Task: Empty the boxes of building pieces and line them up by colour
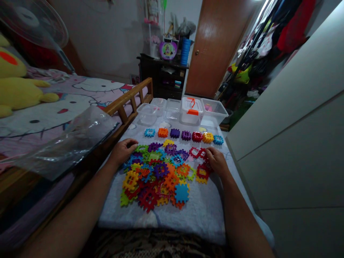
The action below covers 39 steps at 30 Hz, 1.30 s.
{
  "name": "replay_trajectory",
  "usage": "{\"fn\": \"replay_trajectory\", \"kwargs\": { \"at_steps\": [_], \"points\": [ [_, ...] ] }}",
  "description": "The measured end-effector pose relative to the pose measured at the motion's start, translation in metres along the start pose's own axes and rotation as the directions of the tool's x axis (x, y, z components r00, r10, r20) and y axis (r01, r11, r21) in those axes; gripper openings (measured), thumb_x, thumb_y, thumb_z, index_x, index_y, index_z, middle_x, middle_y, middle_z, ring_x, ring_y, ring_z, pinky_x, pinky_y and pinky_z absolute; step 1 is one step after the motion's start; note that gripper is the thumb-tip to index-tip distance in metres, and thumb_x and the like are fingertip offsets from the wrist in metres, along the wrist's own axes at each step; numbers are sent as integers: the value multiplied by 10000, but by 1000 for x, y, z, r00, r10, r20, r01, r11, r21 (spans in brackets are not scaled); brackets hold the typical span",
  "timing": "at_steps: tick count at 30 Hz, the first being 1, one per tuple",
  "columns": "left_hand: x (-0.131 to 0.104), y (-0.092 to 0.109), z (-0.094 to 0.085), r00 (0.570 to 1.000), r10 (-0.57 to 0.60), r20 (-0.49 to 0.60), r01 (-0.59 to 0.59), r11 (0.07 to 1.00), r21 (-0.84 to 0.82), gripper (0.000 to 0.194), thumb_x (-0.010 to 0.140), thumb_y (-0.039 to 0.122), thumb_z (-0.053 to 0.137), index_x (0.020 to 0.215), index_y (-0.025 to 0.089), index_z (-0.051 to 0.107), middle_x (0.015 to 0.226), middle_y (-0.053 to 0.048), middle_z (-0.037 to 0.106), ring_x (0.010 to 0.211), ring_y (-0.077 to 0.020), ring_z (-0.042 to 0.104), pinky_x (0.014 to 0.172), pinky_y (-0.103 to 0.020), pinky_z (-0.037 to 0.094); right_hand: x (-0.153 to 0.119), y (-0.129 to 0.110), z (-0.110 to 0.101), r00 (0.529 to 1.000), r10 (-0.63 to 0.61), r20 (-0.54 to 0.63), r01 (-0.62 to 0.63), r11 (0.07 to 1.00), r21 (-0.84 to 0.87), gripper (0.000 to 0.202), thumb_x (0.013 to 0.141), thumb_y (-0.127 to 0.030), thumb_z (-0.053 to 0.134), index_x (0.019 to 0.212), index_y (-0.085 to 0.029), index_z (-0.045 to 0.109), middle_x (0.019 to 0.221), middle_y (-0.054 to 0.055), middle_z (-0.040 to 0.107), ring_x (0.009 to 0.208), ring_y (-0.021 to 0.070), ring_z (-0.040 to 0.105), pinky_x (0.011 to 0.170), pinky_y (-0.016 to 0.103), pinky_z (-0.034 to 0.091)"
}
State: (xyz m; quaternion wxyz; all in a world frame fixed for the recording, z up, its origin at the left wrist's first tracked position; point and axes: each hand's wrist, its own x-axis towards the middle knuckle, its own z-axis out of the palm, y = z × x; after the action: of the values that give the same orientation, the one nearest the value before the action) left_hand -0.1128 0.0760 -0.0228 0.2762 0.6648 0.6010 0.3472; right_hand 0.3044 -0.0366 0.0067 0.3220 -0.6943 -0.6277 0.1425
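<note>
A heap of colourful plastic interlocking building tiles (161, 172), notched along their edges, lies on the cloth-covered table between my hands. My left hand (124, 152) rests at the heap's upper left edge, fingers loosely bent and a little apart, with nothing seen in it. On the other side, my right hand (217, 160) has its fingers bent against a red window tile (202, 153). Beside that tile lies another red one with a white window (194, 152). A red tile (202, 171) overlaps a yellow one just below. Beyond the heap, small single-colour tile stacks (186, 135) form a row.
Clear plastic boxes (147, 114) line the table's far end, one lidded with an orange handle (192, 111). A wooden bed rail (129, 98) runs along the left, with a clear plastic bag (77, 139) beside it. A white cabinet (290, 118) borders the right.
</note>
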Motion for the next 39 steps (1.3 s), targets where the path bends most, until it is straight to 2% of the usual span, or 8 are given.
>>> {"fn": "replay_trajectory", "kwargs": {
  "at_steps": [3, 6, 10, 14, 23, 27, 33, 39],
  "points": [
    [0, 0, 0, 1000, 5, 1, -5, 1000, -4, 387, 672, 534, 605, 853, 211, 717, 872, -49, 767, 811, -253, 694, 835, -335, 547, 2, 7, 6, 997, 51, -63, -52, 999, -11, 369, 900, -380, 440, 1112, -167, 654, 780, 54, 694, 711, 217, 612, 705, 340, 470],
    [1, -2, 0, 1000, 7, 7, -7, 1000, 4, 406, 674, 545, 610, 867, 205, 721, 885, -56, 766, 816, -255, 698, 832, -337, 546, 3, 15, 7, 996, 13, -89, -26, 989, -149, 430, 844, -365, 527, 1206, -159, 633, 1006, 118, 722, 954, 294, 619, 866, 433, 452],
    [1, -2, -1, 1000, 13, 5, -13, 1000, 16, 393, 683, 539, 612, 861, 208, 725, 866, -50, 763, 805, -249, 696, 820, -329, 551, 0, 19, 5, 1000, -25, 8, 26, 961, -277, 597, 760, -378, 653, 1322, -188, 587, 1272, 145, 655, 1136, 362, 537, 945, 498, 401],
    [0, 0, 0, 1000, 14, 0, -14, 1000, 13, 393, 679, 533, 615, 863, 204, 726, 853, -44, 760, 784, -242, 690, 794, -323, 554, -3, 16, 5, 995, 18, 98, 17, 937, -348, 653, 733, -322, 661, 1361, -171, 565, 1251, 149, 655, 1112, 354, 538, 934, 482, 396],
    [0, -1, 0, 1000, 10, -2, -10, 1000, 28, 414, 683, 544, 588, 870, 200, 721, 850, -52, 752, 764, -240, 679, 744, -321, 528, 5, 1, 14, 996, -80, -41, 64, 951, -303, 437, 824, -444, 658, 1183, -194, 663, 1184, 126, 697, 1094, 325, 558, 919, 447, 368],
    [0, -1, 0, 1000, 8, 9, -8, 999, 39, 425, 687, 553, 592, 875, 196, 722, 841, -54, 748, 768, -240, 679, 733, -315, 516, 12, -10, 24, 995, -100, -18, 87, 932, -351, 420, 821, -471, 679, 1156, -218, 668, 1143, 110, 705, 1095, 324, 541, 925, 445, 348],
    [0, -2, 0, 1000, 21, 10, -21, 1000, 22, 399, 695, 539, 591, 870, 204, 721, 838, -47, 749, 764, -238, 677, 764, -318, 528, 11, -14, 29, 996, -47, 73, 73, 903, -424, 390, 831, -465, 679, 1131, -216, 681, 1160, 118, 687, 1114, 341, 520, 906, 450, 347],
    [0, -4, 1, 1000, 8, 17, -8, 1000, 13, 422, 702, 544, 586, 896, 193, 720, 877, -55, 752, 806, -243, 687, 805, -325, 535, 12, -17, 32, 998, -40, 55, 60, 893, -446, 431, 839, -469, 681, 1179, -205, 664, 1180, 126, 683, 1120, 327, 524, 918, 435, 350]
  ]
}}
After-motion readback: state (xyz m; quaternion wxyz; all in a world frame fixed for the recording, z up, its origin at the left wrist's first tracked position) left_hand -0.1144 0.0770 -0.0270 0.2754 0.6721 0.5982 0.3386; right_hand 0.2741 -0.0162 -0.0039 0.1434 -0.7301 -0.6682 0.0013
